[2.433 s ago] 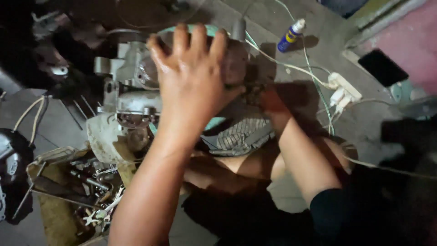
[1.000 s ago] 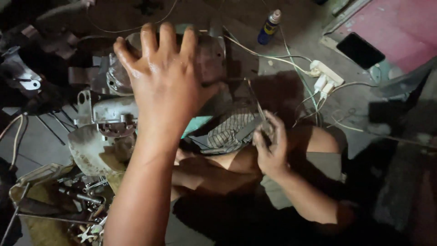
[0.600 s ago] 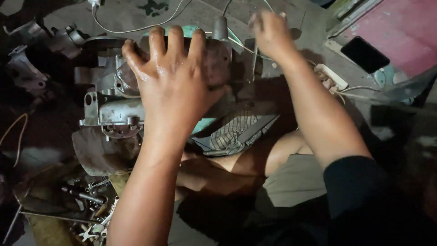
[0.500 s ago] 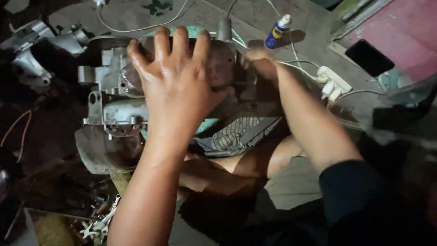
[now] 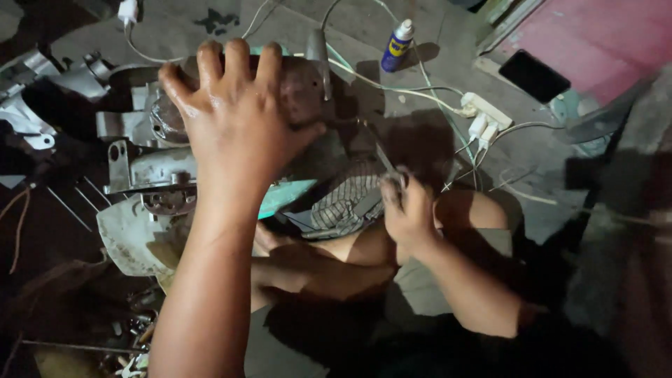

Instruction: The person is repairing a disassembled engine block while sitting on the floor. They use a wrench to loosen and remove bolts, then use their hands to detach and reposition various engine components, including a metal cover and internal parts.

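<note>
On the concrete floor (image 5: pixel 210 28) lies a grey metal engine casing (image 5: pixel 150 164), near the person's folded legs. Flat upon its top presses the left hand (image 5: pixel 234 122), fingers spread wide, gripping nothing. Just right, the right hand (image 5: pixel 406 210) closes its fingers on a thin metal tool (image 5: pixel 387 164). Beyond lie a spray can (image 5: pixel 397 45), a white power strip (image 5: pixel 483 112) and cables; the room is dim.

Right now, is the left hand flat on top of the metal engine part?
Yes, the left hand lies spread, palm down, on the metal engine part, while the right hand holds a thin tool off to the side.
</note>
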